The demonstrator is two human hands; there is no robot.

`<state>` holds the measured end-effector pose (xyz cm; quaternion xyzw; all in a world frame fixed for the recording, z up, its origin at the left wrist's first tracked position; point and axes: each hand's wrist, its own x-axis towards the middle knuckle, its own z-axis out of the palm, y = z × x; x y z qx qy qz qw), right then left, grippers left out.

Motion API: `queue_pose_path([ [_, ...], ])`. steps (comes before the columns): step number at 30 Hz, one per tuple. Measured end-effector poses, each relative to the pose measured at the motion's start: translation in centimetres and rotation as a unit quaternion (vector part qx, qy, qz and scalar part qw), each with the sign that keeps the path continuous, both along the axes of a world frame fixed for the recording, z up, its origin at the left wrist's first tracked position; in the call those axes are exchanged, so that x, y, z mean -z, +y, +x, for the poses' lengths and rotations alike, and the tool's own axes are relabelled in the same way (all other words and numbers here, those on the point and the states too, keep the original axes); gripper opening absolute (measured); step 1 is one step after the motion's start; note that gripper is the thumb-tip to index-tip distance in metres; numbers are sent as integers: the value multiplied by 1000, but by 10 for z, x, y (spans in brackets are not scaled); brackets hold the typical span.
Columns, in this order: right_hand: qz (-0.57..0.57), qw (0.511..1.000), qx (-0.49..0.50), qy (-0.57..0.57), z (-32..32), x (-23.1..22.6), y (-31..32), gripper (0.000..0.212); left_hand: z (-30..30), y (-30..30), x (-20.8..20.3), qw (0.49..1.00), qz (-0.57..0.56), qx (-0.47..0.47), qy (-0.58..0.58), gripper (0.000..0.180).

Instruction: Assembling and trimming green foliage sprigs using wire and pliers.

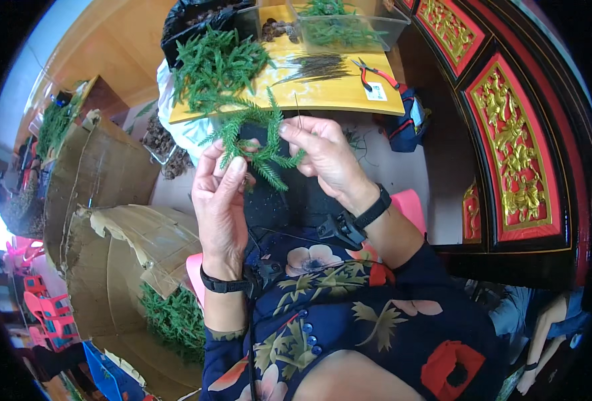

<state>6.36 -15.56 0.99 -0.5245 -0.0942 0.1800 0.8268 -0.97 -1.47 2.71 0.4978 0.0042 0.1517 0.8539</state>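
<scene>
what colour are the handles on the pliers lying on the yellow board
Red. The pliers lie near the right end of the yellow board, seen in the head view.

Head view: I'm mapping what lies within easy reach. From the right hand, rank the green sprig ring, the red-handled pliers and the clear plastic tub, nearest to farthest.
1. Green sprig ring: in the grip of the right hand, just to its left.
2. Red-handled pliers: on the yellow board, above the hand.
3. Clear plastic tub: at the board's far end, near the top edge.

Both hands (224, 190) (322, 154) pinch green sprig (256, 137) w/ thin wire (298, 110).
</scene>
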Motion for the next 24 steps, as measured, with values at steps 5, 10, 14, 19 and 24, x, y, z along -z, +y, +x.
queue_pose_path([
  [5,14,999,-18,22,0,5,-2,23,3,18,14,995,73,-60,19,22],
  [10,-52,999,-8,-14,2,-13,-12,29,2,26,18,990,124,-61,-2,21],
  [14,-99,988,-98,-71,-3,-8,-4,31,5,25,19,990,137,-20,-30,22],
  [19,-62,979,-178,-84,-16,-11,3,24,2,26,13,988,146,-33,-38,24],
  [24,9,978,-110,-178,-26,8,21,14,2,9,3,990,87,-104,-35,27],
])
